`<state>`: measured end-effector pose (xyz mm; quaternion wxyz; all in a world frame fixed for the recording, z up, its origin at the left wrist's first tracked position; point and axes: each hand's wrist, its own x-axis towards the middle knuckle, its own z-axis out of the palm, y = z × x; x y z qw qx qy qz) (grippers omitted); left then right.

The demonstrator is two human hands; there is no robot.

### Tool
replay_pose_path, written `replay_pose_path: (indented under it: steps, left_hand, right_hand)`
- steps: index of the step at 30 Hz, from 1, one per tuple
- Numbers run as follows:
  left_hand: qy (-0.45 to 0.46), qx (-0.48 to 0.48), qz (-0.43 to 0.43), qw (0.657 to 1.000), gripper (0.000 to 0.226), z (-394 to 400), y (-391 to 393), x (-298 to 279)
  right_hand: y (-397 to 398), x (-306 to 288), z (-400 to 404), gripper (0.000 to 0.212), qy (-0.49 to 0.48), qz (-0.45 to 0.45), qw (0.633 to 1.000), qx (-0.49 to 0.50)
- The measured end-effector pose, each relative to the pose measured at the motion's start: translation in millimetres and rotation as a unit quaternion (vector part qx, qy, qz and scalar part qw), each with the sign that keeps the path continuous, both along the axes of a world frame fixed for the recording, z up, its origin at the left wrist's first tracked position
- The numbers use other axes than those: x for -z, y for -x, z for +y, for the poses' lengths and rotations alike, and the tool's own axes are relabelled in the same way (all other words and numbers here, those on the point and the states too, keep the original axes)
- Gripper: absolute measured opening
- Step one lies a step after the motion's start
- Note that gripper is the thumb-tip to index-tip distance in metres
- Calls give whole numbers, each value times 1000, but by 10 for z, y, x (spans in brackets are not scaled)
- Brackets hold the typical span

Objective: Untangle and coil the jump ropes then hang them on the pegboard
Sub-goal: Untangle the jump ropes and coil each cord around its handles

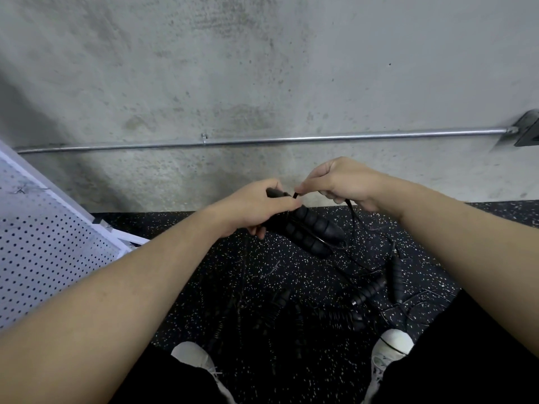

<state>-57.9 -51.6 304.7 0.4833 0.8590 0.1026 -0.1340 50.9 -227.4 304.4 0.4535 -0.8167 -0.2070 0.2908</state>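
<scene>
My left hand (253,208) is clenched round a pair of black ribbed foam jump-rope handles (312,228), held above the speckled black rubber floor (204,258). My right hand (341,179) pinches their thin black cord (296,195). More ribbed handles and tangled cords (370,290) lie on the floor by my white shoes (392,345); the white perforated metal pegboard (43,252) leans at the floor's left edge.

my arms: bare to past the elbow, no sleeves, watch or rings showing | my legs: black trousers (481,360) | my feet: white lace-up trainers (392,349), laces pale
</scene>
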Motion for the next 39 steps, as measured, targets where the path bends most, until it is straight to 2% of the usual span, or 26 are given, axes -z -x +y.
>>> replay_pose_path:
  steps: [2, 5, 8, 10, 12, 13, 15, 18, 22, 27, 30, 33, 37, 39]
  left_hand:
    - [9, -19, -7, 1000, 27, -40, -4, 21]
    - [74, -56, -27, 995, 24, -71, -22, 28]
    - [101, -112, -57, 987, 29, -72, -55, 64]
    - [110, -141, -66, 982, 33, -88, -68, 95]
    - [129, -163, -68, 976, 28, -104, -66, 120]
    - [149, -176, -68, 971, 24, -108, -65, 129]
    - [197, -200, -71, 957, 18, -110, -69, 138]
    - [262, -231, -83, 933, 19, -120, -96, 140]
    - [339, -256, -87, 901, 21, -127, -108, 75]
    - [383, -275, -86, 878, 21, -136, -85, 42]
    - [429, -293, -84, 850, 21, -146, -79, 31]
    - [473, -296, -62, 828, 44, -117, -73, -20]
    - [516, -268, -24, 813, 41, -111, -12, -101]
    - [502, -246, -12, 829, 43, -107, 8, -96]
  right_hand:
    - [9, -12, 25, 17, -16, -6, 1000, 22]
    - [22, -47, 31, 17, -12, -51, 998, 40]
    - [73, -74, 39, 11, -69, -9, 997, 32]
    - [96, -89, 48, 14, -70, -4, 997, 35]
    - [79, -95, 56, 23, -7, -7, 999, 52]
    - [75, -103, 52, 35, 35, 0, 998, 52]
    - [84, -112, 60, 52, 62, 44, 996, 35]
    - [143, -142, 110, 42, 0, 116, 993, 21]
    - [213, -106, 147, 30, -52, 159, 986, -6]
    - [216, -110, 138, 34, -21, 72, 997, -3]
    - [242, -122, 148, 45, -5, 102, 995, 17]
    - [248, -147, 152, 55, -14, 117, 993, 24]
    - [259, -146, 130, 44, -79, 87, 993, 3]
    - [294, -138, 109, 30, -94, 51, 994, 11]
